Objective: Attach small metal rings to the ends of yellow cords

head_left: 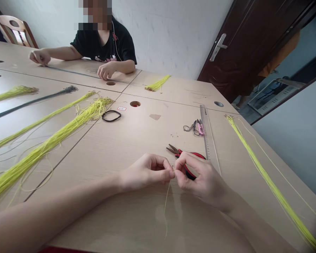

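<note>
My left hand (150, 172) is closed in a pinch on a thin yellow cord (165, 214), whose loose end hangs down over the table. Fingertip to fingertip with it, my right hand (197, 175) pinches a small metal clasp (173, 168) at the top of the cord. The fingers partly hide the clasp, so its exact shape is unclear. Just beyond my right hand lie pliers (176, 150) with red and black handles, partly covered by that hand.
A clear ruler (205, 131), small scissors (193, 127) and pink snips (200, 127) lie beyond the pliers. Yellow cord bundles (50, 140) spread at left, another yellow bundle (260, 167) at right. A black band (111, 116) lies mid-table. Across sits a person (107, 45) handling a dark cord.
</note>
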The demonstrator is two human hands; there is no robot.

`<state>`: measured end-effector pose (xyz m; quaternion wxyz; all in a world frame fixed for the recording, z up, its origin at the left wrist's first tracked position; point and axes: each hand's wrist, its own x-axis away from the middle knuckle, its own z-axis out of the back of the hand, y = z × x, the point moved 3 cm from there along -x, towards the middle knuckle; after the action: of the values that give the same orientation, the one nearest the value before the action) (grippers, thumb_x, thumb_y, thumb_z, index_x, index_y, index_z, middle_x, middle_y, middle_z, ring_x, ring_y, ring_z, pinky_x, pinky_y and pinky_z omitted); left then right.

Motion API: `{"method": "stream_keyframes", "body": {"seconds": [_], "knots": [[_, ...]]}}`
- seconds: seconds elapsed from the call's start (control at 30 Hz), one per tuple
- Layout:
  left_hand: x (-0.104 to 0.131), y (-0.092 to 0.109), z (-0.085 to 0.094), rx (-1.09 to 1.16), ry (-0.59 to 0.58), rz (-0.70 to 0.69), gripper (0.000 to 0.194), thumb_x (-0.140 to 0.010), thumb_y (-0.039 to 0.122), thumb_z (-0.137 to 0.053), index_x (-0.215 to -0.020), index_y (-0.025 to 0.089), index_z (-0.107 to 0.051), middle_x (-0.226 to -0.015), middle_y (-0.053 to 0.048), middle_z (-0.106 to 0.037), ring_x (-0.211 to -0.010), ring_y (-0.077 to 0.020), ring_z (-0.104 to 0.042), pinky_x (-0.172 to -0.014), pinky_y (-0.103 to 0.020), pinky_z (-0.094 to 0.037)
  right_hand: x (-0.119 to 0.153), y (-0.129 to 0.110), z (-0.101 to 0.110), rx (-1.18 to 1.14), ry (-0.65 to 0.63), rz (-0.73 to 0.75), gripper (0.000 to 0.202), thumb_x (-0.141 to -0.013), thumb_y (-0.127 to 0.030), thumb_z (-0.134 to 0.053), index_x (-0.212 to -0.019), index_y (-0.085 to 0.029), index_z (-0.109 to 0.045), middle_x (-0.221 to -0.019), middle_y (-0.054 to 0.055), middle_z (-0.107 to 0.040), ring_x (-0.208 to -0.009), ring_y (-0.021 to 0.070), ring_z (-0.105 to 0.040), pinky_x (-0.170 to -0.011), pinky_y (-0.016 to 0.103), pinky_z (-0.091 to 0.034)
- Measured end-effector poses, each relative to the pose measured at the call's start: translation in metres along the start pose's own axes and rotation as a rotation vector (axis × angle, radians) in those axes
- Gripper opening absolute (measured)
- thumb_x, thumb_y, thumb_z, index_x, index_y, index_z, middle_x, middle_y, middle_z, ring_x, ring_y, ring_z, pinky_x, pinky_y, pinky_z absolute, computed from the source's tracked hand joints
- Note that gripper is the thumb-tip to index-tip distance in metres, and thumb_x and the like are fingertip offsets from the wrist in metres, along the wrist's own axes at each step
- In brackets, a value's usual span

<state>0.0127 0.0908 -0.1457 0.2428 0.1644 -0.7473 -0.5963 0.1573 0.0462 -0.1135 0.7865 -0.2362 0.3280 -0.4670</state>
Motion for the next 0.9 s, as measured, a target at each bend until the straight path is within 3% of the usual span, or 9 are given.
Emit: {"method": "stream_keyframes", "body": {"seconds": [0.3, 0.67, 0.9], "knots": [[-0.0005, 0.0024, 0.0025, -0.005, 0.036, -0.022, 0.018, -0.081, 0.026, -0.058, -0.069, 0.013, -0.056, -0.062, 0.002, -0.053, -0.063, -0.0104, -0.045, -0.064, -0.023, -0.033, 0.0028, -0.0058, -0.0001, 0.348, 0.153, 0.342, 0.014, -0.081, -0.007, -0.051, -0.079, -0.02, -0.047, -0.064, -0.003, -0.046, -0.062, 0.0109, -0.043, -0.067, 0.028, -0.04], [0.0012, 0.0026, 0.0017, 0.05, 0.024, -0.033, 0.02, -0.082, 0.028, -0.058, -0.07, 0.013, -0.055, -0.062, 0.002, -0.052, -0.062, -0.0096, -0.044, -0.062, -0.022, -0.031, 0.0048, -0.0039, 0.0026, 0.232, 0.251, 0.349, 0.016, -0.077, -0.004, -0.058, -0.086, -0.018, -0.055, -0.071, 0.0, -0.056, -0.066, 0.0122, -0.051, -0.064, 0.03, -0.042], [0.001, 0.0022, 0.0025, 0.051, -0.001, -0.034, 0.02, -0.084, 0.026, -0.057, -0.07, 0.012, -0.055, -0.063, 0.001, -0.052, -0.062, -0.0088, -0.043, -0.063, -0.022, -0.03, 0.005, -0.0025, 0.0012, 0.265, 0.244, 0.383, 0.016, -0.079, -0.005, -0.056, -0.086, -0.019, -0.055, -0.071, 0.0, -0.057, -0.067, 0.0124, -0.052, -0.064, 0.03, -0.042]]}}
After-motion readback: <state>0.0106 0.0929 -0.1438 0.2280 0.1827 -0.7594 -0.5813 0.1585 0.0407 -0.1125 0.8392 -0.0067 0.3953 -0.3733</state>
